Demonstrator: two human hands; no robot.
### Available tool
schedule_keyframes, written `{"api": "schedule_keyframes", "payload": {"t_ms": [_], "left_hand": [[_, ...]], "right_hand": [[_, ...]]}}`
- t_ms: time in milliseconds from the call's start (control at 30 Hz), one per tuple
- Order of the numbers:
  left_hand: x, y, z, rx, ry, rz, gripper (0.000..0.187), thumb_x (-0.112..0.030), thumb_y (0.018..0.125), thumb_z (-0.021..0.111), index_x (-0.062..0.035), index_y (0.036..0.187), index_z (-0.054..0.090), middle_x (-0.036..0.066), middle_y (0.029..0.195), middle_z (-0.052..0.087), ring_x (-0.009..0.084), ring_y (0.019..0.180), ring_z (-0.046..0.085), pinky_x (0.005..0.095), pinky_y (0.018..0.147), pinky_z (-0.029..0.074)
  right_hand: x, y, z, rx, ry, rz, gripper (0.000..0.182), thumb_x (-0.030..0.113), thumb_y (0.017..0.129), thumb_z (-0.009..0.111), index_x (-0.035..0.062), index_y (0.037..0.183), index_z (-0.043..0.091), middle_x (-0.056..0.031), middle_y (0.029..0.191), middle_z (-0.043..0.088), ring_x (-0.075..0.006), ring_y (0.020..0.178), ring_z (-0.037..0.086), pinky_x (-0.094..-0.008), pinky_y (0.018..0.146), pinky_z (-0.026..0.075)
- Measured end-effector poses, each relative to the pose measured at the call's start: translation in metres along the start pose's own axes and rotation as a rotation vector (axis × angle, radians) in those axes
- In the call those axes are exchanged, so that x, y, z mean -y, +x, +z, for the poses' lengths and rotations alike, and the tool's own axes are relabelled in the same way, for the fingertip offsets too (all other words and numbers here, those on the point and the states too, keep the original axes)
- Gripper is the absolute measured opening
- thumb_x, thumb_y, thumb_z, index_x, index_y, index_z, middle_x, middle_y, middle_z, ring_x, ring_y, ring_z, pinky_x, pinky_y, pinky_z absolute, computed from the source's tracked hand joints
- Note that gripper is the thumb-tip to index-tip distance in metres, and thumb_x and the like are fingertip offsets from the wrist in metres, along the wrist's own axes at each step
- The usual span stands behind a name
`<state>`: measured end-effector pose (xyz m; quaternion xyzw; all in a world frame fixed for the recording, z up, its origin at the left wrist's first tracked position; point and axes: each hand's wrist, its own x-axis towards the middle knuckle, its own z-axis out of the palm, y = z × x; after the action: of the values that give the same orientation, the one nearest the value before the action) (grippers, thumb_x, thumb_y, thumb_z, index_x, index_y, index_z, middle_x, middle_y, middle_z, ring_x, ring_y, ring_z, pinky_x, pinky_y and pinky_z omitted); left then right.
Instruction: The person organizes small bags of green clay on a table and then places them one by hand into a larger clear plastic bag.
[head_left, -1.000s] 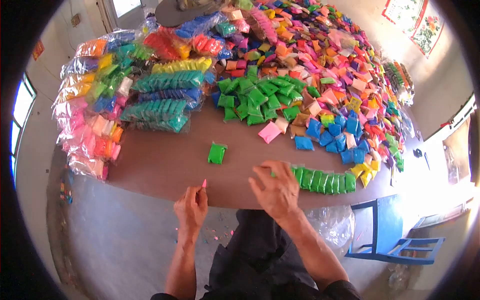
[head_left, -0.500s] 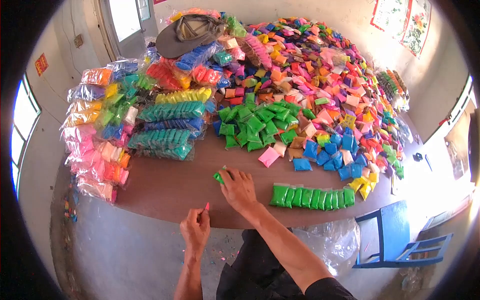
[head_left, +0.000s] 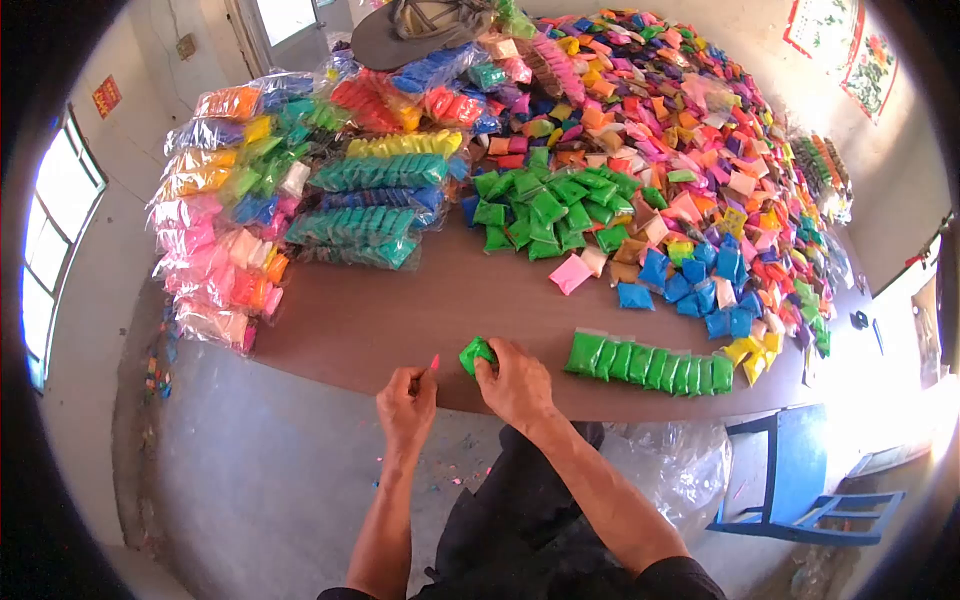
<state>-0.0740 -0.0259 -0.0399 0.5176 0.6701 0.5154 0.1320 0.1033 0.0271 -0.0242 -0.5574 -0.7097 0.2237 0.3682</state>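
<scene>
My right hand [head_left: 518, 382] is closed on a green packet [head_left: 474, 354], pinched between thumb and fingers just over the table's near edge. To its left, my left hand [head_left: 408, 405] is closed around a small stick-like thing with a pinkish-red tip [head_left: 435, 362]; its kind is too small to make out. The two hands are apart. Right of my right hand, a row of green packets [head_left: 650, 365] stands side by side on the table. A loose heap of green packets [head_left: 550, 208] lies beyond my hands.
The brown table [head_left: 360, 320] carries a large mixed heap of coloured packets [head_left: 680, 130]. Clear bags of sorted packets [head_left: 365, 225] are stacked at left, with a grey cap [head_left: 420, 35] on top. A blue chair [head_left: 800, 470] and a clear plastic bag [head_left: 675, 470] are at lower right.
The camera view has shifted. My right hand has drawn the green packet nearer to me, and more of the packet shows. My left hand has come up closer to it.
</scene>
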Motion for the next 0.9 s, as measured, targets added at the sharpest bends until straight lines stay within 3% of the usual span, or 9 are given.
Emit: {"api": "schedule_keyframes", "payload": {"t_ms": [167,300,400,500,800,900], "left_hand": [[-0.004,-0.001,-0.003,0.020,0.030,0.053,0.009,-0.008,0.095,0.075,-0.0014,0.092,0.070,0.009,0.066,0.064,0.0105,0.057,0.058,0.0290,0.056,0.047],[0.001,-0.001,-0.001,0.022,0.034,0.066,0.010,-0.008,0.095,0.075,-0.0011,0.091,0.069,0.009,0.065,0.064,0.0126,0.056,0.058,0.0293,0.056,0.047],[0.004,-0.001,0.000,0.022,0.036,0.055,0.011,-0.009,0.095,0.075,-0.0011,0.091,0.069,0.010,0.064,0.064,0.0135,0.055,0.059,0.0297,0.055,0.047],[-0.002,0.000,0.002,0.016,0.046,0.059,0.012,-0.009,0.096,0.075,-0.0012,0.091,0.069,0.010,0.064,0.064,0.0137,0.055,0.059,0.0299,0.055,0.047],[0.000,0.000,0.000,0.043,0.097,0.054,0.011,-0.009,0.096,0.076,-0.0014,0.091,0.069,0.009,0.065,0.064,0.0129,0.055,0.057,0.0297,0.054,0.047],[0.001,0.000,0.001,0.046,0.094,0.046,0.011,-0.010,0.096,0.076,-0.0018,0.092,0.070,0.009,0.065,0.064,0.0127,0.055,0.057,0.0294,0.054,0.047]], "right_hand": [[0.006,-0.003,-0.026,0.041,-0.169,0.230,0.036,0.033,0.094,0.071,0.0094,0.120,0.067,-0.0212,0.099,0.075,-0.0423,0.091,0.074,-0.0543,0.080,0.058],[0.009,-0.014,-0.044,0.057,-0.253,0.200,0.039,0.029,0.092,0.073,0.0089,0.124,0.065,-0.0189,0.115,0.072,-0.0414,0.104,0.072,-0.0521,0.082,0.058],[0.001,-0.028,-0.047,-0.127,-0.192,-0.064,0.044,0.021,0.088,0.076,0.0088,0.129,0.066,-0.0175,0.130,0.065,-0.0397,0.116,0.067,-0.0507,0.086,0.057],[0.001,-0.027,-0.051,-0.145,-0.256,-0.305,0.049,0.015,0.084,0.079,0.0100,0.132,0.067,-0.0140,0.138,0.060,-0.0361,0.126,0.061,-0.0508,0.093,0.055],[-0.002,-0.031,-0.047,0.105,-0.459,-0.400,0.052,0.027,0.085,0.081,0.0079,0.131,0.067,-0.0111,0.143,0.060,-0.0314,0.134,0.056,-0.0498,0.109,0.044],[0.003,-0.035,-0.053,0.190,-0.589,-0.402,0.057,0.036,0.089,0.078,0.0059,0.136,0.064,-0.0122,0.147,0.056,-0.0317,0.139,0.051,-0.0562,0.109,0.043]]}}
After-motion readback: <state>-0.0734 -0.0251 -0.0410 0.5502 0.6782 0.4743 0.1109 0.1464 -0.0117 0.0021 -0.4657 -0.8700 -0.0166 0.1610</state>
